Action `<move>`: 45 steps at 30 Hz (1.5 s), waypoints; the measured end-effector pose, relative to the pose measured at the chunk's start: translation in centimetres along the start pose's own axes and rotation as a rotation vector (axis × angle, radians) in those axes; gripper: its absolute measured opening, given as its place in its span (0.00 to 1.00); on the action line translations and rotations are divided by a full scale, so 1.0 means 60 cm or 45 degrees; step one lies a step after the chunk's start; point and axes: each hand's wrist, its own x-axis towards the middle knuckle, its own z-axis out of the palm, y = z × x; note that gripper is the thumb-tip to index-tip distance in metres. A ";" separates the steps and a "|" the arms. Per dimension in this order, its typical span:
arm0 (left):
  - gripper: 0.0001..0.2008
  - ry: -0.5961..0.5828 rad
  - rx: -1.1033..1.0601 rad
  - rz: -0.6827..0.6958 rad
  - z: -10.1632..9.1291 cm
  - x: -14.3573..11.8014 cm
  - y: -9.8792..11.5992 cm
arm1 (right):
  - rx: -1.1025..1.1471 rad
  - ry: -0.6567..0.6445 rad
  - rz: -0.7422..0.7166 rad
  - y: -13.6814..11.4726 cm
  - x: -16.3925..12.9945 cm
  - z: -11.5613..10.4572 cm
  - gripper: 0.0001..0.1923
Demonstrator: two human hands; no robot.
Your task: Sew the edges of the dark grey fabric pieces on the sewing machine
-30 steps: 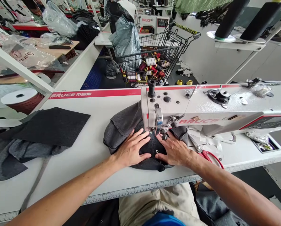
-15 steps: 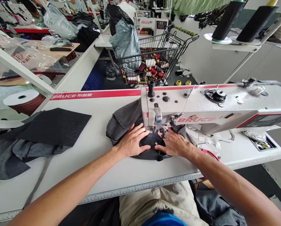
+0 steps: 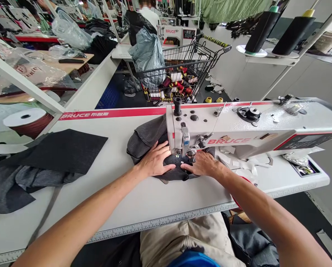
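Note:
A dark grey fabric piece [image 3: 147,138] lies bunched under the head of a white sewing machine [image 3: 235,120]. Set into it, just below the needle area, is a black, leather-like section [image 3: 173,160] with a small shiny metal dot. My left hand [image 3: 154,160] rests flat on the fabric left of the needle, fingers spread. On the other side, my right hand [image 3: 203,163] presses the piece with its thumb stretched towards the left one; the machine head partly hides its fingers. The needle tip itself is too small to make out.
Dark grey cut fabric [image 3: 68,152] is piled on the table at left. White scraps [image 3: 245,167] and red-handled scissors [image 3: 236,200], mostly behind my right forearm, are at right. Beyond the table stands a cart [image 3: 179,66] of thread spools. Black thread cones [image 3: 293,35] stand upper right.
Both hands and the dark grey fabric piece have slid a little away from me, further under the machine head. The hands stay flat on it. The view has shifted slightly.

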 end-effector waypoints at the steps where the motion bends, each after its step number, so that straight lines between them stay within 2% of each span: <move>1: 0.20 0.000 0.007 0.003 0.001 0.002 -0.004 | 0.001 -0.007 0.013 -0.001 0.001 -0.002 0.32; 4: 0.20 0.012 0.027 0.030 0.002 0.009 -0.013 | 0.015 -0.018 0.028 -0.003 0.004 -0.005 0.32; 7: 0.19 0.097 0.045 0.084 0.001 0.008 -0.009 | -0.004 0.030 0.002 -0.007 -0.002 -0.004 0.28; 10: 0.11 0.166 0.040 0.215 -0.003 -0.011 0.022 | -0.041 0.182 -0.237 -0.014 -0.025 0.004 0.21; 12: 0.12 0.087 0.009 0.338 -0.008 -0.032 0.055 | -0.009 0.256 -0.439 -0.016 -0.047 0.013 0.19; 14: 0.12 -0.020 -0.030 0.378 -0.014 -0.053 0.090 | 0.062 0.263 -0.562 -0.014 -0.069 0.023 0.16; 16: 0.09 -0.092 -0.064 0.296 -0.022 -0.066 0.119 | 0.118 0.255 -0.593 -0.011 -0.085 0.030 0.11; 20: 0.15 -0.102 -0.084 0.009 -0.025 -0.067 0.149 | 0.124 0.271 -0.563 -0.007 -0.101 0.034 0.10; 23: 0.14 0.004 0.004 -0.151 -0.009 -0.061 0.150 | 0.058 0.242 -0.553 -0.013 -0.099 0.034 0.11; 26: 0.23 0.017 0.147 -0.120 0.011 -0.065 0.142 | 0.020 0.230 -0.501 -0.022 -0.094 0.038 0.13; 29: 0.19 0.006 0.210 -0.069 0.022 -0.079 0.134 | 0.018 0.247 -0.449 -0.027 -0.093 0.040 0.18; 31: 0.18 0.013 0.236 -0.067 0.023 -0.087 0.132 | 0.013 0.261 -0.427 -0.027 -0.095 0.041 0.22; 36: 0.19 0.038 0.257 -0.095 0.024 -0.093 0.128 | 0.007 0.264 -0.399 -0.022 -0.102 0.045 0.19; 45: 0.18 0.041 0.213 -0.083 0.018 -0.067 0.097 | -0.025 0.249 -0.329 -0.020 -0.077 0.038 0.18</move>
